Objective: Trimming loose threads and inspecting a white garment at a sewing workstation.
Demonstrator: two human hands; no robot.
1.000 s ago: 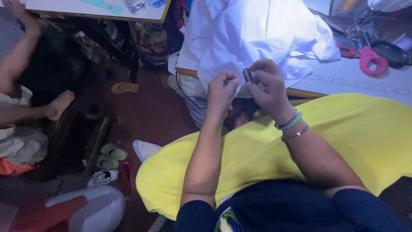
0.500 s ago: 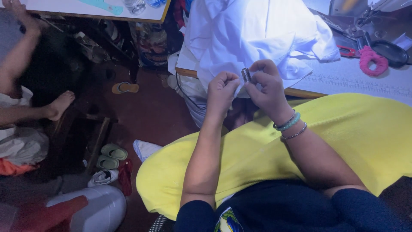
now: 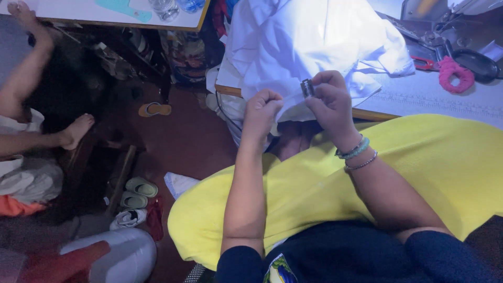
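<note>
Our right hand (image 3: 331, 99) pinched a small dark metal clip (image 3: 307, 87) between thumb and fingertips, raised just in front of the white cloth (image 3: 309, 36). Our left hand (image 3: 263, 111) sat curled narrow beside it, nipping the lower edge of that cloth. The white cloth lay heaped over the edge of the counter (image 3: 419, 97). Right of the cloth, on the counter, we saw a pink scrunchie (image 3: 453, 73) and red-handled scissors (image 3: 423, 63). Below the cloth, yellow fabric (image 3: 419, 167) covered our lap. Up and left of the cloth, a second counter (image 3: 78, 13) carried two clear plastic bottles (image 3: 175, 6); what they held we could not tell. Left of the cloth, the reddish floor (image 3: 178, 141) held a loose sandal (image 3: 154, 109) and green slippers (image 3: 135, 193), and another person's bare foot (image 3: 77, 130) showed.
</note>
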